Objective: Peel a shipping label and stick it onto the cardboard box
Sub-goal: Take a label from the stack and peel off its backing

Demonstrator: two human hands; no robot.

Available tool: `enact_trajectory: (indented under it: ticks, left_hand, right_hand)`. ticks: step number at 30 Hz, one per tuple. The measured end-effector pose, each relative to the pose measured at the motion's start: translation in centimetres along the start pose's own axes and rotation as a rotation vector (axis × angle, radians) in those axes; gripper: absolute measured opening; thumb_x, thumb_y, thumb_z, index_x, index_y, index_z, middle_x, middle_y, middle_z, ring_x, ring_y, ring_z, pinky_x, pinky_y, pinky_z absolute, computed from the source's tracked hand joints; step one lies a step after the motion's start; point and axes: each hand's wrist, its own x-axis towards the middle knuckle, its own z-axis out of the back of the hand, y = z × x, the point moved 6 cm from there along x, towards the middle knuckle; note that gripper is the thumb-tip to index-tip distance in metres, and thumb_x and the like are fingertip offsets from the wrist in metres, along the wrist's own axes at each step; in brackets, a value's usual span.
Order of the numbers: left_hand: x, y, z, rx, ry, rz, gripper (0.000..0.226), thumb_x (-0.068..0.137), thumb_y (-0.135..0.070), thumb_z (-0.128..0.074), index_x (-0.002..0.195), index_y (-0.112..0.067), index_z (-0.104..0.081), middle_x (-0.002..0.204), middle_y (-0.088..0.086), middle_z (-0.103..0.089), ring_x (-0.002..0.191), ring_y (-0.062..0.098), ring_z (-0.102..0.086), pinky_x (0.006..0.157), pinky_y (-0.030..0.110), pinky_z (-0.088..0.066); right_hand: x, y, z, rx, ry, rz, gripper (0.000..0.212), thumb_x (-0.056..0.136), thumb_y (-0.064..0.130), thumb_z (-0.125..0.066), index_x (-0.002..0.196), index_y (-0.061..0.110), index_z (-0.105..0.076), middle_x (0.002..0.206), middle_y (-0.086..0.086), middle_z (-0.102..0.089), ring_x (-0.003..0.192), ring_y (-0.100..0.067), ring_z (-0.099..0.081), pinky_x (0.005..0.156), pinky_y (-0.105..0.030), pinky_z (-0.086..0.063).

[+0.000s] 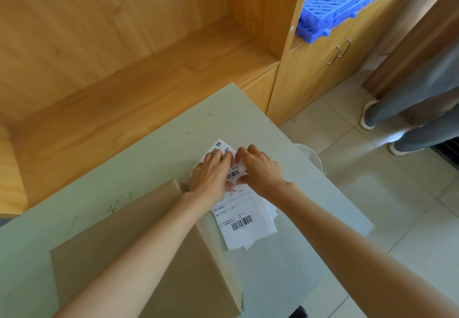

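A loose stack of white shipping labels with barcodes lies on the pale green table. My left hand rests flat on the far end of the stack, fingers pressing on the paper. My right hand is beside it, fingertips pinching at the top label near a barcode. The closed brown cardboard box sits to the left of the labels, partly under my left forearm.
A wooden shelf unit stands behind the table. Blue plastic grids lie on a cabinet at the upper right. A white bin sits by the table's right edge. Another person's legs stand on the tiled floor.
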Motion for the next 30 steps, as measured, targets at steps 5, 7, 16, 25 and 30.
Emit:
enact_trajectory:
  ticks: [5, 7, 16, 25, 30]
  left_hand:
    - [0.3, 0.0, 0.0, -0.008, -0.012, -0.011, 0.05, 0.078, -0.032, -0.078, 0.114, -0.019, -0.047, 0.115, 0.0, -0.053, 0.112, 0.022, -0.049, 0.085, 0.039, -0.043]
    - [0.2, -0.1, 0.3, 0.009, -0.068, -0.035, 0.04, 0.084, -0.03, -0.073, 0.112, -0.02, -0.047, 0.112, -0.001, -0.054, 0.109, 0.022, -0.052, 0.083, 0.037, -0.04]
    - [-0.5, -0.3, 2.5, -0.038, -0.191, -0.078, 0.005, 0.097, -0.02, -0.056, 0.101, -0.021, -0.054, 0.089, -0.003, -0.07, 0.089, 0.021, -0.065, 0.075, 0.032, -0.03]
    - [-2.4, -0.9, 9.2, -0.078, -0.33, -0.061, 0.016, 0.094, -0.009, -0.059, 0.102, -0.022, -0.055, 0.082, -0.002, -0.072, 0.079, 0.024, -0.067, 0.071, 0.03, -0.037]
    - [-3.1, -0.6, 10.9, -0.151, -0.349, -0.05, 0.019, 0.09, -0.006, -0.065, 0.093, -0.022, -0.056, 0.093, -0.005, -0.073, 0.08, 0.011, -0.063, 0.073, 0.029, -0.038]
  right_hand:
    - [0.2, 0.3, -0.3, -0.037, -0.036, 0.023, 0.037, 0.087, 0.028, -0.071, 0.115, 0.018, -0.05, 0.116, -0.004, -0.05, 0.108, -0.026, -0.054, 0.068, -0.034, -0.04]
    - [0.3, 0.2, -0.1, -0.026, -0.084, 0.032, 0.024, 0.09, 0.021, -0.068, 0.109, 0.02, -0.053, 0.11, -0.002, -0.053, 0.103, -0.026, -0.058, 0.065, -0.033, -0.039]
    - [-0.7, 0.6, 2.3, -0.035, -0.093, 0.002, 0.023, 0.092, 0.002, -0.046, 0.096, 0.023, -0.053, 0.1, -0.001, -0.065, 0.08, -0.028, -0.054, 0.058, -0.029, -0.03]
    - [-2.1, 3.2, 7.6, -0.11, -0.111, 0.001, 0.03, 0.086, -0.005, -0.041, 0.09, 0.025, -0.04, 0.094, -0.005, -0.065, 0.077, -0.032, -0.058, 0.06, -0.033, -0.036]
    - [-2.7, 2.8, 7.2, -0.056, -0.071, -0.006, 0.047, 0.09, -0.006, -0.041, 0.126, 0.023, -0.046, 0.118, -0.003, -0.065, 0.104, -0.028, -0.061, 0.065, -0.033, -0.04]
